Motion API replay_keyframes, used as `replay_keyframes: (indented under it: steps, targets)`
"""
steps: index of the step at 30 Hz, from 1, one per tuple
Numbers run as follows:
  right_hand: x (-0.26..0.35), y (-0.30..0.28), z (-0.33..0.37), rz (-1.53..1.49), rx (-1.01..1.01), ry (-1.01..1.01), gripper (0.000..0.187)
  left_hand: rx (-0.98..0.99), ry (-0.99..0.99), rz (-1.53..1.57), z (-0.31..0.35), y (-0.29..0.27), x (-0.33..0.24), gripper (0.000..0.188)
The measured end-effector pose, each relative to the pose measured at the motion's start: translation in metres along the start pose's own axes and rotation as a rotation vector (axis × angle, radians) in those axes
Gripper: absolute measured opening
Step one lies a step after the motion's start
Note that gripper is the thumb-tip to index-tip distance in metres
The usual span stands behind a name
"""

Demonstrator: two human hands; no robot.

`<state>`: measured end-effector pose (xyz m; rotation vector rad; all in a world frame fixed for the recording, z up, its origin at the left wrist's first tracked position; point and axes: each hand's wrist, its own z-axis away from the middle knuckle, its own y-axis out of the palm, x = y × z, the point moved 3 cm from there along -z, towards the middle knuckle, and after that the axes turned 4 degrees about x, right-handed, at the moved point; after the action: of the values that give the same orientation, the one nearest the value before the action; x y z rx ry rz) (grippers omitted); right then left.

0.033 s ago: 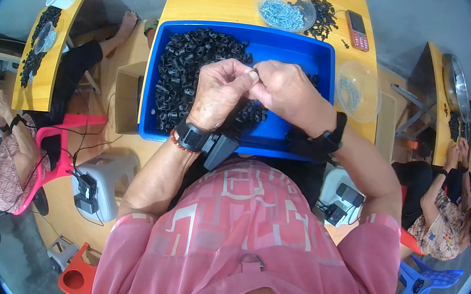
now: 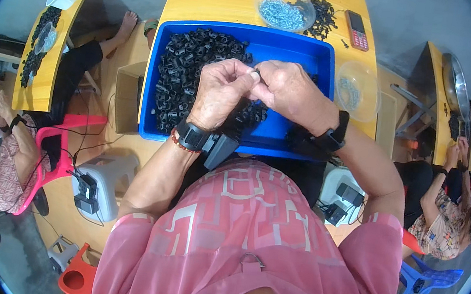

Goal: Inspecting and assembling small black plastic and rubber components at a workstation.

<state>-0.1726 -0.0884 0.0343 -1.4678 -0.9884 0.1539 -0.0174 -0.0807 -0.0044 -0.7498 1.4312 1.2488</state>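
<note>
Over the blue tray (image 2: 327,93), my two hands meet with their fingertips pressed together. My left hand (image 2: 217,94) is closed in a pinch, thumb against forefinger. Curled beside it and touching it, my right hand (image 2: 296,92) is closed too. Whatever sits between the fingers is hidden or too small to name. A large heap of small black plastic clips (image 2: 183,72) fills the tray's left side and runs under my left hand. More black parts lie by the tray's right side, partly covered by my right forearm.
Beyond the tray stands a clear bowl of silvery screws (image 2: 283,13), beside a pile of black pieces (image 2: 322,18) and a red mobile phone (image 2: 357,31). Right of the tray is a clear plastic tub (image 2: 367,99). Other people sit at tables on both sides.
</note>
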Motion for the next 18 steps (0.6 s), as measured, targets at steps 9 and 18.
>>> replay_keyframes:
  steps: [9, 18]
  targets:
    - [0.015, 0.003, 0.007, 0.182, -0.053, 0.016, 0.022, 0.022, -0.024, -0.019, -0.002, -0.001, 0.006, 0.009]
    - [0.001, -0.020, -0.008, -0.300, 0.016, 0.049, 0.032, -0.102, 0.106, 0.055, -0.001, -0.002, -0.008, 0.005]
